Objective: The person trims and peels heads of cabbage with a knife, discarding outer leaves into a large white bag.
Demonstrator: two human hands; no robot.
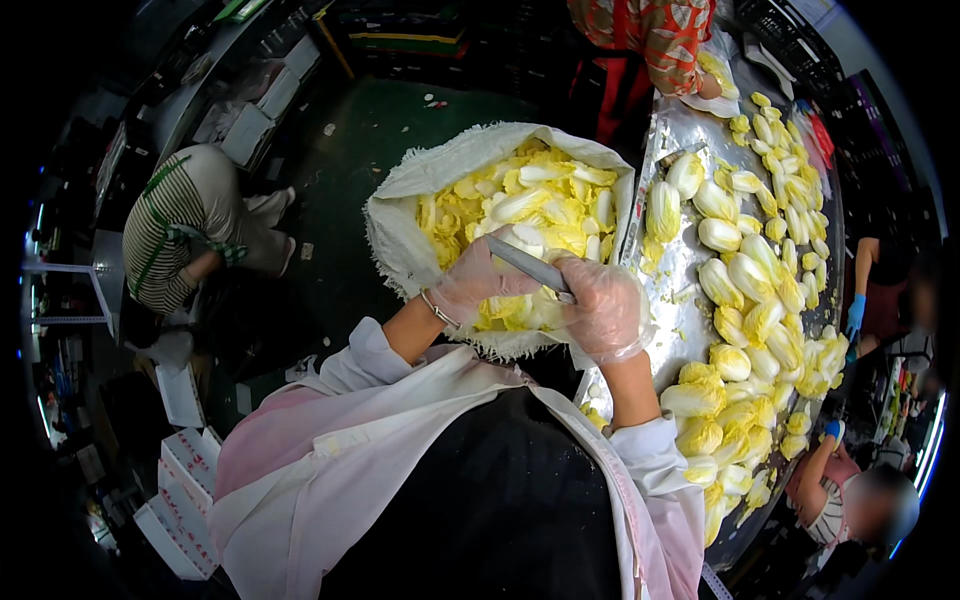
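Note:
My right hand [604,307], in a clear plastic glove, grips a knife [529,264] whose metal blade points left towards my other hand. My left hand [480,281], gloved the same way, is closed about a napa cabbage [526,240]; its pale cut end shows past the fingers, the rest is partly hidden. Both hands are over the mouth of a white woven sack [397,225] with frayed edges. Yellow and white cabbage leaves [555,176] fill the sack.
To my right, a metal table [667,330] carries many napa cabbages [750,277]. A co-worker [645,37] stands at its far end; others [825,480] work across it. At left a person [180,217] bends down. White boxes [180,502] stand at lower left.

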